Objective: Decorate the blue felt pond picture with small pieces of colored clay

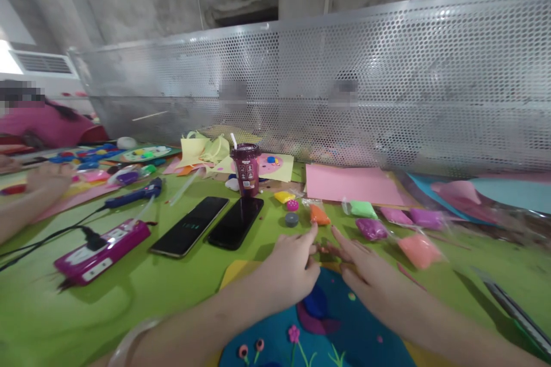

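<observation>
My left hand [295, 266] is over the far edge of a blue clay picture [262, 321], its index finger stretched forward and the others partly bent. That fingertip is at the near edge of a bag of orange clay [319, 215]; whether it touches cannot be told. My right hand [365, 261] faces it from the right, fingers extended and apart. I see nothing held in either hand. A pink clay flower [293, 334], green stems and a purple crescent decorate the picture, which lies on a yellow sheet [236, 272]. My hands and forearms hide part of it.
Two phones [191, 226] [236, 223], a lidded cup [247, 171] and a magenta power strip [103, 252] with a glue gun [133, 194] stand left. Several clay bags [419, 249] and a utility knife [516, 304] lie right. Another person's arm [37, 195] reaches in.
</observation>
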The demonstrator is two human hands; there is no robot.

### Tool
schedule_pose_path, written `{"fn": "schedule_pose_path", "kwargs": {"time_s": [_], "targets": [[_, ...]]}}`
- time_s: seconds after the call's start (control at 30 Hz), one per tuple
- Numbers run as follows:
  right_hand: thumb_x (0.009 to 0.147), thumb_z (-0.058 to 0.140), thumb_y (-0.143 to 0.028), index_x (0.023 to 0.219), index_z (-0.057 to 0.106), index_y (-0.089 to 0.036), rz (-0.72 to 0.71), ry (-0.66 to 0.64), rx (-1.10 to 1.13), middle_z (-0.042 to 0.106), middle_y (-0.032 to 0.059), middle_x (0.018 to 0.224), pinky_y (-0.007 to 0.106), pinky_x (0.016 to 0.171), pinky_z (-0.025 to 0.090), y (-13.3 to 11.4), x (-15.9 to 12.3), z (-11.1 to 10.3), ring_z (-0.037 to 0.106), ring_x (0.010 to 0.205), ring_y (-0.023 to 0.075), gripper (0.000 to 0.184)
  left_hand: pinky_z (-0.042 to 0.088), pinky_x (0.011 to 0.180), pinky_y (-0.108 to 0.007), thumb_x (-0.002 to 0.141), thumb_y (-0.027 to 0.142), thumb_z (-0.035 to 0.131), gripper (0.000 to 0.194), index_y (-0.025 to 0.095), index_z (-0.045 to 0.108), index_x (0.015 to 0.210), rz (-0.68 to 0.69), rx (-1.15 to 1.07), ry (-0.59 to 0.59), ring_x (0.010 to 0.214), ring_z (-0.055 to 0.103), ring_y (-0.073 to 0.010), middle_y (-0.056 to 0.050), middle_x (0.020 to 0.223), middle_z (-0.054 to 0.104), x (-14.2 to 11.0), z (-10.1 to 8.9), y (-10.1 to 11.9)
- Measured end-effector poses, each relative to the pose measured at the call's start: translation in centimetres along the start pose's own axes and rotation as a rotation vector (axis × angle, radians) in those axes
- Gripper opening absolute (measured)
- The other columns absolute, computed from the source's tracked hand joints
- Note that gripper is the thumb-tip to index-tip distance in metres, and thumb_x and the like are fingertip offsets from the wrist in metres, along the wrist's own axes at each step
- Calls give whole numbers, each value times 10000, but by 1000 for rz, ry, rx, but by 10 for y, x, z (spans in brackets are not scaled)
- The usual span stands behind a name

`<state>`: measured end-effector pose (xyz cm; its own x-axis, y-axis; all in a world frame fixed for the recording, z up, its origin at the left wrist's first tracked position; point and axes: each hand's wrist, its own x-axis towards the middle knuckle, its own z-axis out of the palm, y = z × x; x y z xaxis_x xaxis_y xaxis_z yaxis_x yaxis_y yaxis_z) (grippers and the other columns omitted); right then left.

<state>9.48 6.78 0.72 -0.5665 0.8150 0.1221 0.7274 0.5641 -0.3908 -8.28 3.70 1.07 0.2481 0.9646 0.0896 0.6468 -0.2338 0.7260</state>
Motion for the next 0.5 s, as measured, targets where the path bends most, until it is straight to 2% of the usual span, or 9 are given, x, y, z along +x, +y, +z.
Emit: {"fn": "schedule_pose_path", "kwargs": {"time_s": [0.07,0.17,0.3,0.4,0.5], "targets": [[810,294,-177,1373,287,-23,10,-25,-13,452,151,1307,448,948,412,-5,-1,-2,421,1199,261,584,341,953,-427,773,137,391,645,68,245,1398,-2,25,-4,1109,509,-314,-183,1180,557,0,1,-1],[804,307,-167,1370,315,-70,-1,-59,-7,411,116,1347,409,979,389,-13,-3,-6,395,1221,237,575,339,972,-409,758,142,422,652,75,271,1388,30,67,-40,1120,503,-292,-165,1204,546,0,1,0],[814,297,-178,1395,258,-66,13,-83,-45,354,110,1385,424,989,374,-14,-3,-3,339,1254,248,593,335,984,-362,757,125,403,647,81,261,1387,20,114,-15,1113,509,-239,-123,1182,574,1,2,0],[816,283,-191,1395,228,-25,-20,-37,-86,372,144,1368,461,981,370,-9,-1,-3,336,1254,266,605,334,978,-366,771,141,385,636,97,248,1391,74,223,19,1134,478,-238,-107,1236,540,2,3,-5],[828,263,-216,1384,265,-37,-39,47,-102,421,155,1332,478,945,402,-6,2,-21,384,1223,279,584,276,1002,-416,768,115,367,632,65,239,1385,159,353,-13,1205,387,-254,-113,1283,505,4,3,-8]]}}
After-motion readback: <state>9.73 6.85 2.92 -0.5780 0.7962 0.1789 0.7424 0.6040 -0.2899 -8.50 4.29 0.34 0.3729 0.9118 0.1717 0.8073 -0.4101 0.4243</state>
